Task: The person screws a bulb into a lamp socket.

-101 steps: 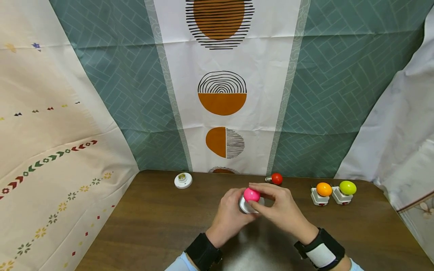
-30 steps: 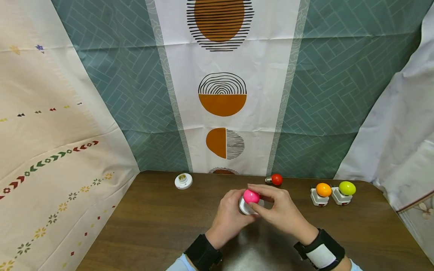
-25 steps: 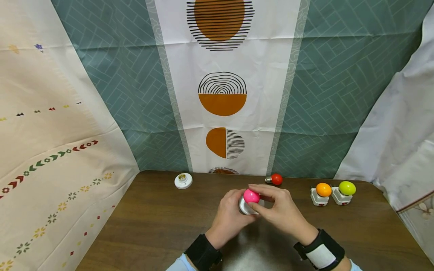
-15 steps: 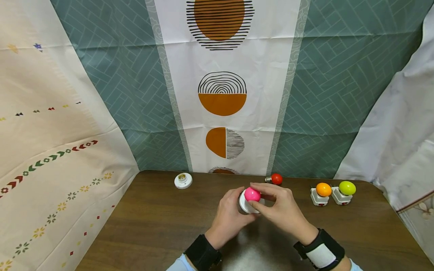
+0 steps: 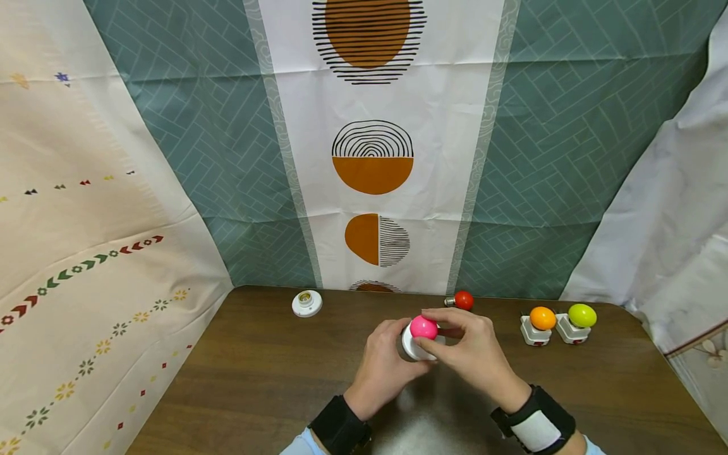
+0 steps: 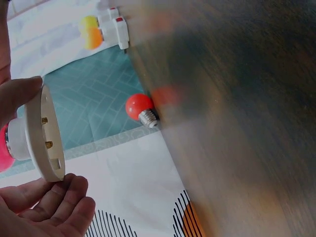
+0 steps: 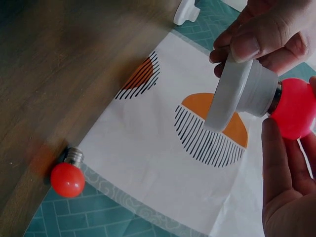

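Note:
Over the middle of the table, my left hand (image 5: pixel 382 357) grips a round white lamp holder (image 7: pixel 232 94) by its rim, thumb on one side and fingers on the other. A pink light bulb (image 5: pixel 423 327) sits in the holder's socket, with a thin band of its metal base (image 7: pixel 275 98) showing. My right hand (image 5: pixel 472 347) pinches the bulb between thumb and fingers. The left wrist view shows the holder's open underside (image 6: pixel 53 133) with brass terminals, tilted well away from the table.
A loose red bulb (image 5: pixel 464 300) lies at the table's back edge, beyond my right hand. Back left stands another white lamp holder (image 5: pixel 307 304) without a bulb. To the right, an orange bulb (image 5: pixel 543 318) and a yellow-green bulb (image 5: pixel 582 315) sit in square white holders.
Both hands keep their hold on the holder and bulb. The bulb and my right fingertips have shifted very slightly to the right. Nothing else on the table has moved.

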`<state>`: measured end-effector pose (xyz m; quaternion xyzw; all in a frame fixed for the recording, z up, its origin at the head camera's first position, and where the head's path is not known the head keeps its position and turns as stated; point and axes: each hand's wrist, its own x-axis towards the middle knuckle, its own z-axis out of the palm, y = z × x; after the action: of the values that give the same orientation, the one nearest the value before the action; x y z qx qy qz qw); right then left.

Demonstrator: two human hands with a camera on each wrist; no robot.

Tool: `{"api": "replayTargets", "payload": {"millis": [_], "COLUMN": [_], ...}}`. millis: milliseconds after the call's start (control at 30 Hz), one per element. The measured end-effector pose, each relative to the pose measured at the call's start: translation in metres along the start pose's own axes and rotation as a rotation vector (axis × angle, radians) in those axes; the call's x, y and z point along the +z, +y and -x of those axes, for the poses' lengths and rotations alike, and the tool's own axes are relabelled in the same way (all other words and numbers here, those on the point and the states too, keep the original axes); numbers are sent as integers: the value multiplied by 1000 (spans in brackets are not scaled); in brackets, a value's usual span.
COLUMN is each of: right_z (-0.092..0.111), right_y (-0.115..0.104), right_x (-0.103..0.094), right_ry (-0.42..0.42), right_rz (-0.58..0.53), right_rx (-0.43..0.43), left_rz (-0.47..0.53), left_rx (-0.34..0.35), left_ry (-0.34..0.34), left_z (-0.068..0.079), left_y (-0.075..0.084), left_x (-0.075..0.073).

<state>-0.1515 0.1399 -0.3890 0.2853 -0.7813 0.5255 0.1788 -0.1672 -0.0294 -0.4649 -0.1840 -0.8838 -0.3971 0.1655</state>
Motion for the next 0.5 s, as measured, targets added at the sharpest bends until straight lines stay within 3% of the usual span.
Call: {"api": "replayTargets", "payload": {"millis": [133, 267, 500], "right_z": [0, -1, 4], "right_y": [-1, 3, 36], "right_x": [0, -1, 1], "right_ry": [2, -66, -168], "right_rz": [-8, -28, -27], "right_rx": [40, 95, 84], "left_rz": [-1, 3, 51], "left_rx": [4, 15, 11], "left_ry": [9, 10, -21], "left_z": [0, 0, -2], "left_y": [0, -2, -3], "left_x": [0, 1, 2]}}
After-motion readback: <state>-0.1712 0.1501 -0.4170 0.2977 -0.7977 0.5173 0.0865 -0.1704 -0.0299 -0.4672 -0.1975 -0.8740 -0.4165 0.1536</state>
